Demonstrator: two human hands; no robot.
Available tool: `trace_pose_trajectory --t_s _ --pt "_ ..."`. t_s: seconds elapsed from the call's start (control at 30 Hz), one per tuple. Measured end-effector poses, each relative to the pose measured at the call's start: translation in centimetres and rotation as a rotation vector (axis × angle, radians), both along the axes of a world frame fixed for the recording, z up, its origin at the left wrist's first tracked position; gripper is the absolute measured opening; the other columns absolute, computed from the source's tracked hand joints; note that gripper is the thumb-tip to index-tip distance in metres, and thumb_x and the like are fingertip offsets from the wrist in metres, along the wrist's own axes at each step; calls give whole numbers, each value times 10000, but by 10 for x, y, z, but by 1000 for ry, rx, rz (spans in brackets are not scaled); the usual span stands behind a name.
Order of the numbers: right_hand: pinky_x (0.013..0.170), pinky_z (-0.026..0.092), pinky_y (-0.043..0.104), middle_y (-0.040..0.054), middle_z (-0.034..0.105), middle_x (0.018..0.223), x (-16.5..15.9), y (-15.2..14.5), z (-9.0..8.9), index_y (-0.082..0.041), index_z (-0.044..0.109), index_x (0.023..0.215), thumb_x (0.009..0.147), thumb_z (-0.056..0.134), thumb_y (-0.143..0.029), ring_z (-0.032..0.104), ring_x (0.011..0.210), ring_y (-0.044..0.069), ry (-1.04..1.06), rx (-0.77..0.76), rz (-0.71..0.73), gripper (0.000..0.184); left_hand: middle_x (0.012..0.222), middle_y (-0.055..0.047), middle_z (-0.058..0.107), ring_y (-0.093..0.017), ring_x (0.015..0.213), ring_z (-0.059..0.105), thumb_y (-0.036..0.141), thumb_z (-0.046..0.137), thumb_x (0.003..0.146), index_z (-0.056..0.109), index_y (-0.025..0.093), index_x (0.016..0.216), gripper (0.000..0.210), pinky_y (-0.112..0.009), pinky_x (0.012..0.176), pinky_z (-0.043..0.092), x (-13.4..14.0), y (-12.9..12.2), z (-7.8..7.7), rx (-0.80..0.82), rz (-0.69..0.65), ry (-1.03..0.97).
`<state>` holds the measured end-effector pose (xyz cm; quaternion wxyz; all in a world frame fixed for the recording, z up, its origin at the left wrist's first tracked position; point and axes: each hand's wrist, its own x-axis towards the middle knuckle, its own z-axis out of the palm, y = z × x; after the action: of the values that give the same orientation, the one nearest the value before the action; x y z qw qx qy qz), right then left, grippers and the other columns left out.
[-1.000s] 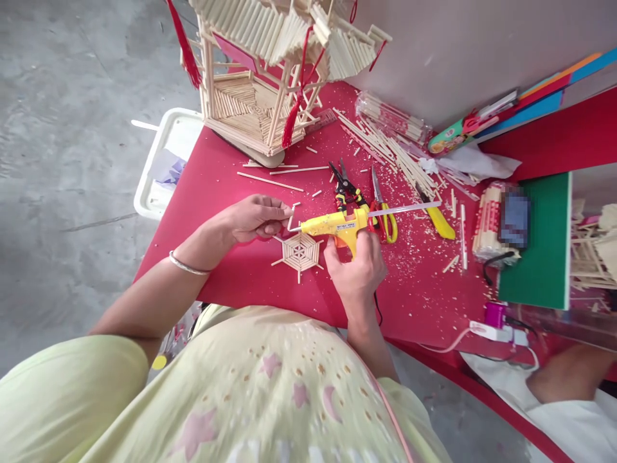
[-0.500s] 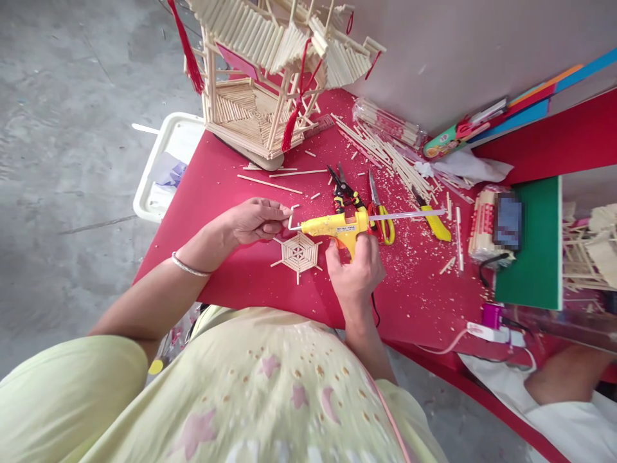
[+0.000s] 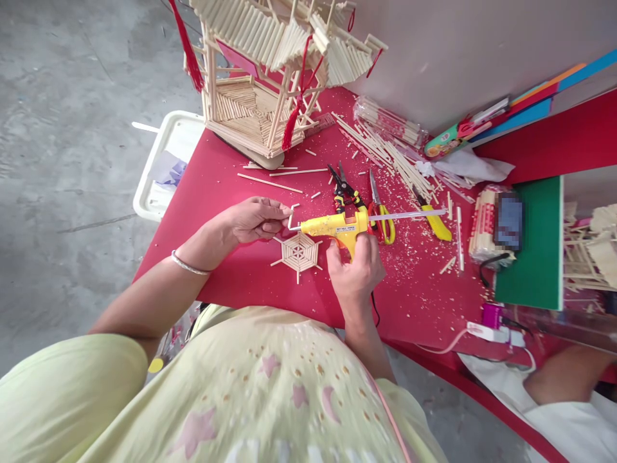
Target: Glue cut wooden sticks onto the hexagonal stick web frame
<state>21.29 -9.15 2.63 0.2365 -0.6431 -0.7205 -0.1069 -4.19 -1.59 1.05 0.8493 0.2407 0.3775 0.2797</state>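
My left hand (image 3: 260, 220) pinches a small bent piece of joined wooden sticks (image 3: 291, 217) between thumb and fingertips. Wrapped round the handle of a yellow hot glue gun (image 3: 337, 225) is my right hand (image 3: 355, 265), its fingers near the orange trigger. The gun's nozzle points left and meets, or almost meets, the lower end of the stick piece. A clear glue stick (image 3: 409, 215) juts from the gun's back. Just below the nozzle, a web-shaped hexagon of sticks (image 3: 299, 253) lies flat on the red table (image 3: 231, 276).
A stick-built pavilion (image 3: 250, 116) with red tassels stands at the back. Beyond the gun lie black-handled pliers (image 3: 344, 190), scissors (image 3: 383, 218) and a yellow utility knife (image 3: 434, 222). Loose sticks (image 3: 385, 151) and wrapped bundles lie at the right. Another person's leg (image 3: 569, 379) shows at lower right.
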Motion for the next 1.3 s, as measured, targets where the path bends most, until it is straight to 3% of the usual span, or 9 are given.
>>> trace_pose_trajectory --t_s 0.93,1.3 --pt "724 544 361 112 687 1011 2 -2 -1 -195 590 1163 946 568 -379 697 904 259 1 31 -19 286 455 44 371 -44 400 278 340 885 745 666 136 708 301 -169 367 199 0 -1 0 7 -72 11" --pt "699 525 336 112 689 1014 7 8 -3 -166 605 1183 955 612 -382 688 906 249 15 129 -58 314 657 -46 618 -19 429 378 328 928 699 716 91 756 323 -162 377 266 2 -5 5 95 -148 30"
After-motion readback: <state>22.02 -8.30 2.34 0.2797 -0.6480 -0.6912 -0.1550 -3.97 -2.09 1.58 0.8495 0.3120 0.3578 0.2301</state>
